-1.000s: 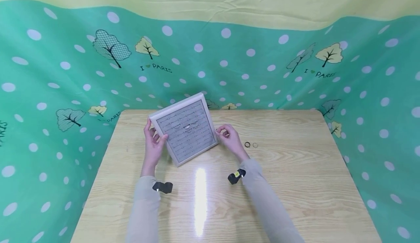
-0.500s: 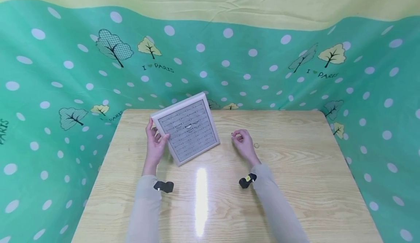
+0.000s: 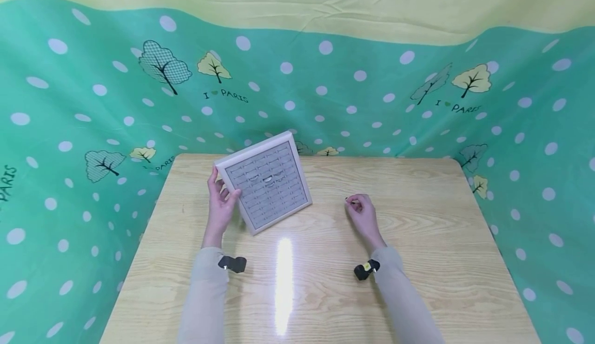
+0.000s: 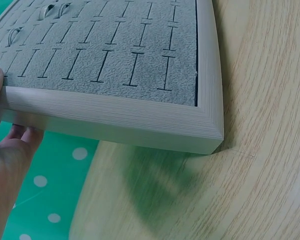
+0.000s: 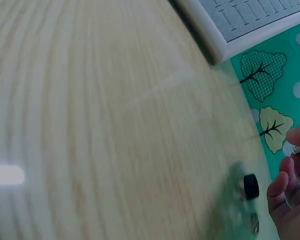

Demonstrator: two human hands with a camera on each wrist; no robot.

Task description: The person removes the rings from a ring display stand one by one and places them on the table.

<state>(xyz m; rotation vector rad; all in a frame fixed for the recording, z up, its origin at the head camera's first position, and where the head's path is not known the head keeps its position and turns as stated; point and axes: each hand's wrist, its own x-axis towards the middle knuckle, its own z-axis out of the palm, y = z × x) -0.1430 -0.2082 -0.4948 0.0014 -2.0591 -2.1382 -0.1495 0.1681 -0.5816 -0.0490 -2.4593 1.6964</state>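
A grey ring display tray [image 3: 260,200] with a pale frame is tilted up, its lower corner toward the table. My left hand [image 3: 220,204] grips its left edge, thumb on the front and fingers behind. Several rings [image 4: 45,12] sit in the slots near its middle. To the right of the tray, my right hand [image 3: 363,215] pinches a small silvery ring [image 5: 297,149] between thumb and finger, mostly hidden by them. A black ring [image 5: 251,186] and a thin metal ring [image 5: 254,223] rest on the table by that hand.
The wooden table [image 3: 432,230] carries a bright light reflection in front of the tray. A green dotted cloth [image 3: 297,83] hangs behind and around the table's back and sides.
My right hand has moved right, away from the tray's right edge, to where the loose rings lie. My left hand still holds the tray in the same tilt.
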